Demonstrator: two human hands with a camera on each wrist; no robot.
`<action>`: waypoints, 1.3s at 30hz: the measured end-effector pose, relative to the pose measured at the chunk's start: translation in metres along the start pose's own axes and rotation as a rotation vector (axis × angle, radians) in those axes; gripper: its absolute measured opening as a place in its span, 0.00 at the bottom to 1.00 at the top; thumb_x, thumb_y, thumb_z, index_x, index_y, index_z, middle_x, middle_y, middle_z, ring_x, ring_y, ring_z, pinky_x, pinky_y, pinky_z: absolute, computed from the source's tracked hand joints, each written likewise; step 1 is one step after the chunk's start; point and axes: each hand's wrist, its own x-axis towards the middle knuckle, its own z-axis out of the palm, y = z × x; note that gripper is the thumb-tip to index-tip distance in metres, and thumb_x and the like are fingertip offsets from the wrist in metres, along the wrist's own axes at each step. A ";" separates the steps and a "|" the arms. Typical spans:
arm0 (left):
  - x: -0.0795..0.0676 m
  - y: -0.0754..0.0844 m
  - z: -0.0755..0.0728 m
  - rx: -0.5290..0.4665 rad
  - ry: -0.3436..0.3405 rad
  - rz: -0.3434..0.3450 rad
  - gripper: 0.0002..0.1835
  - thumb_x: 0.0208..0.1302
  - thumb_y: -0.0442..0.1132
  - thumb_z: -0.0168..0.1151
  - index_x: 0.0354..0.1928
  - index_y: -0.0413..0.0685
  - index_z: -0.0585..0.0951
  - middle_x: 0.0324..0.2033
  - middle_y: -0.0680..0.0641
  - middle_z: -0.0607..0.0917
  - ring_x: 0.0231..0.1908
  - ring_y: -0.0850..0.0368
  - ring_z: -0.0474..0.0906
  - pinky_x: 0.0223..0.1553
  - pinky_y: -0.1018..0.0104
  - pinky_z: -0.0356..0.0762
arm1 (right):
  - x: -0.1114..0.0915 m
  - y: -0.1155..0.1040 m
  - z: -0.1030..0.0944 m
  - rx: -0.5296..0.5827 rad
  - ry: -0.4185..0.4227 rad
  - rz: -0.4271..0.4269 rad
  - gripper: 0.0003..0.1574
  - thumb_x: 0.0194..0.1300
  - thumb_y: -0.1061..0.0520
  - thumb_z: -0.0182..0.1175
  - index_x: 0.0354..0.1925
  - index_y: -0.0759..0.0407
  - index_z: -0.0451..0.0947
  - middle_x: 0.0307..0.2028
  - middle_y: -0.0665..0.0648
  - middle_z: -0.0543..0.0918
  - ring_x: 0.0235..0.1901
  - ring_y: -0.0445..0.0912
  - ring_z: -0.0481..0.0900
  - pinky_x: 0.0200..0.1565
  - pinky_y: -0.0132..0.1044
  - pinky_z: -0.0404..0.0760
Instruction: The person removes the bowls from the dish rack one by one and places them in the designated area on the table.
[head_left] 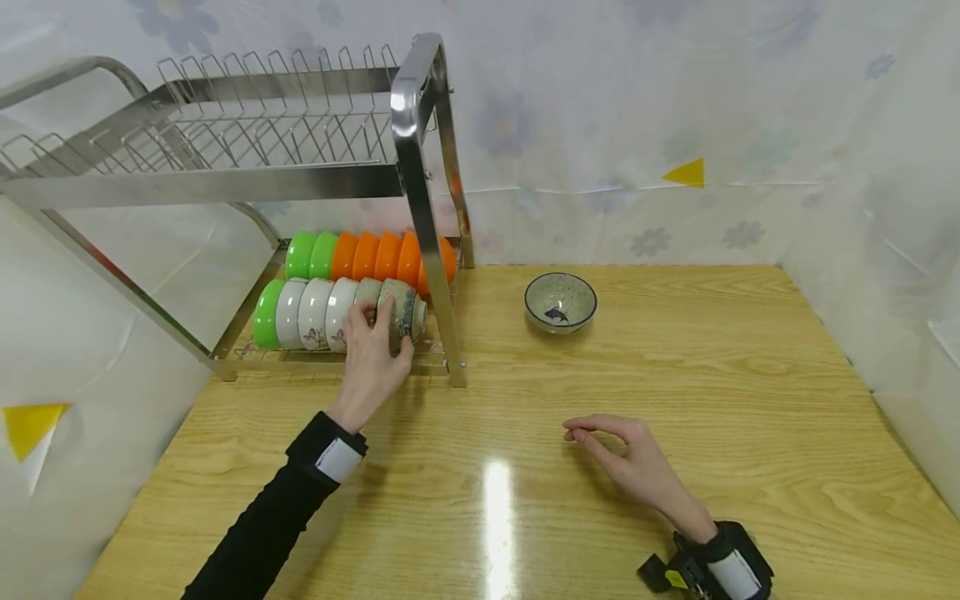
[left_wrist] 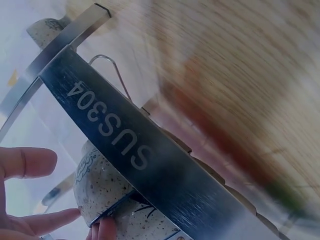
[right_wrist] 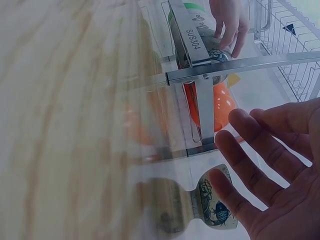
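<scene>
In the head view my left hand (head_left: pixel 372 354) is at the right end of the front row of bowls, over a speckled grey-green bowl (head_left: pixel 397 304) with a dark pattern, which stands on its side in the rack. The left wrist view shows fingertips at the rim of that speckled bowl (left_wrist: pixel 100 185), while the thumb (left_wrist: pixel 35 162) stands apart from it. My right hand (head_left: pixel 633 462) hovers over the table with loosely bent fingers, holding nothing. Beyond it, a matching speckled bowl (head_left: pixel 561 304) sits upright on the table, a dark fish figure inside.
A two-tier steel dish rack (head_left: pixel 225 185) stands at the left, its upper wire tier above the bowls. White bowls (head_left: pixel 315 312) and a green bowl (head_left: pixel 267 315) share the front row. Behind are green bowls (head_left: pixel 302 254) and several orange bowls (head_left: pixel 366 254). The wooden table (head_left: pixel 712 358) meets a curtained wall.
</scene>
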 end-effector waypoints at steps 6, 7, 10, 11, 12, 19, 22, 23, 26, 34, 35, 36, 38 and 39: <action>0.004 0.001 -0.002 -0.075 -0.015 -0.053 0.30 0.55 0.28 0.63 0.62 0.30 0.70 0.51 0.27 0.66 0.45 0.38 0.66 0.43 0.43 0.72 | 0.000 0.000 0.000 -0.007 0.012 -0.011 0.11 0.61 0.72 0.60 0.42 0.68 0.83 0.35 0.54 0.88 0.38 0.43 0.84 0.39 0.44 0.85; 0.004 0.001 -0.003 -0.081 -0.017 -0.060 0.29 0.55 0.28 0.63 0.61 0.31 0.71 0.51 0.27 0.67 0.45 0.38 0.67 0.43 0.43 0.73 | 0.000 0.000 0.000 -0.009 0.014 -0.015 0.12 0.61 0.73 0.60 0.42 0.68 0.83 0.35 0.54 0.88 0.38 0.43 0.84 0.39 0.43 0.85; 0.006 0.002 -0.004 -0.091 -0.025 -0.069 0.27 0.55 0.28 0.62 0.60 0.32 0.72 0.51 0.28 0.70 0.45 0.38 0.69 0.42 0.42 0.75 | 0.001 0.000 -0.001 -0.010 0.013 -0.014 0.12 0.61 0.73 0.60 0.43 0.67 0.83 0.35 0.54 0.88 0.38 0.43 0.84 0.40 0.42 0.85; 0.007 0.001 -0.004 -0.092 -0.027 -0.068 0.27 0.55 0.27 0.62 0.59 0.32 0.72 0.50 0.29 0.70 0.46 0.38 0.69 0.43 0.42 0.75 | 0.001 0.000 -0.001 -0.010 0.012 -0.014 0.12 0.61 0.72 0.60 0.43 0.67 0.83 0.36 0.54 0.88 0.38 0.42 0.84 0.40 0.42 0.85; 0.007 0.001 -0.004 -0.095 -0.029 -0.068 0.26 0.55 0.27 0.62 0.59 0.32 0.73 0.50 0.29 0.70 0.46 0.38 0.69 0.43 0.42 0.74 | 0.001 0.000 -0.002 -0.012 0.010 -0.013 0.11 0.62 0.72 0.60 0.43 0.67 0.83 0.36 0.53 0.88 0.38 0.42 0.84 0.40 0.43 0.85; 0.011 0.000 -0.006 -0.096 -0.059 -0.086 0.27 0.53 0.24 0.64 0.58 0.32 0.72 0.52 0.29 0.72 0.50 0.36 0.69 0.47 0.42 0.74 | 0.002 -0.001 -0.002 -0.029 0.007 -0.015 0.11 0.62 0.71 0.60 0.43 0.67 0.84 0.36 0.53 0.88 0.39 0.42 0.84 0.41 0.43 0.85; 0.013 0.000 -0.007 -0.103 -0.081 -0.112 0.29 0.53 0.24 0.64 0.60 0.33 0.71 0.53 0.29 0.72 0.52 0.36 0.68 0.50 0.41 0.73 | 0.001 -0.001 -0.002 -0.033 0.007 -0.015 0.11 0.61 0.71 0.60 0.43 0.67 0.84 0.35 0.53 0.88 0.38 0.42 0.84 0.41 0.42 0.85; 0.014 -0.001 -0.008 -0.104 -0.086 -0.118 0.29 0.53 0.24 0.64 0.60 0.34 0.70 0.54 0.29 0.72 0.52 0.35 0.68 0.51 0.40 0.73 | 0.001 -0.001 -0.002 -0.033 0.007 -0.015 0.11 0.61 0.71 0.60 0.43 0.67 0.84 0.35 0.53 0.88 0.38 0.42 0.84 0.41 0.42 0.85; 0.015 -0.002 -0.008 -0.107 -0.100 -0.134 0.30 0.54 0.24 0.64 0.61 0.35 0.70 0.55 0.30 0.71 0.53 0.36 0.68 0.52 0.40 0.72 | 0.001 -0.001 -0.002 -0.029 0.007 -0.017 0.11 0.61 0.72 0.60 0.43 0.67 0.83 0.35 0.53 0.88 0.38 0.42 0.84 0.40 0.45 0.85; 0.017 -0.003 -0.009 -0.119 -0.111 -0.130 0.31 0.53 0.25 0.66 0.61 0.34 0.69 0.55 0.31 0.72 0.54 0.37 0.67 0.53 0.40 0.70 | 0.001 0.000 -0.002 -0.014 0.003 -0.006 0.11 0.62 0.71 0.59 0.42 0.67 0.83 0.35 0.54 0.88 0.38 0.42 0.84 0.39 0.51 0.84; 0.017 -0.004 -0.009 -0.124 -0.110 -0.124 0.31 0.52 0.25 0.66 0.61 0.34 0.69 0.55 0.31 0.72 0.54 0.36 0.67 0.53 0.40 0.70 | 0.001 0.000 -0.002 -0.012 0.003 -0.005 0.11 0.62 0.71 0.59 0.42 0.67 0.83 0.35 0.54 0.88 0.38 0.42 0.84 0.39 0.51 0.84; 0.018 -0.004 -0.009 -0.131 -0.109 -0.118 0.32 0.52 0.24 0.66 0.61 0.33 0.69 0.55 0.32 0.72 0.54 0.36 0.67 0.54 0.40 0.69 | 0.001 0.000 -0.002 -0.011 0.003 -0.005 0.11 0.62 0.71 0.59 0.42 0.67 0.83 0.35 0.54 0.88 0.38 0.42 0.84 0.38 0.52 0.84; 0.019 -0.004 -0.009 -0.145 -0.105 -0.101 0.31 0.52 0.24 0.66 0.61 0.32 0.69 0.56 0.32 0.73 0.54 0.36 0.67 0.55 0.40 0.69 | 0.001 0.001 -0.002 -0.006 0.002 -0.005 0.10 0.62 0.71 0.59 0.42 0.67 0.83 0.35 0.54 0.88 0.38 0.42 0.84 0.38 0.53 0.84; 0.020 -0.005 -0.009 -0.151 -0.102 -0.093 0.31 0.52 0.24 0.66 0.60 0.32 0.69 0.56 0.32 0.74 0.55 0.36 0.68 0.55 0.40 0.68 | 0.001 0.001 -0.002 -0.005 0.003 -0.004 0.10 0.63 0.71 0.59 0.42 0.67 0.83 0.35 0.54 0.88 0.38 0.42 0.84 0.38 0.53 0.84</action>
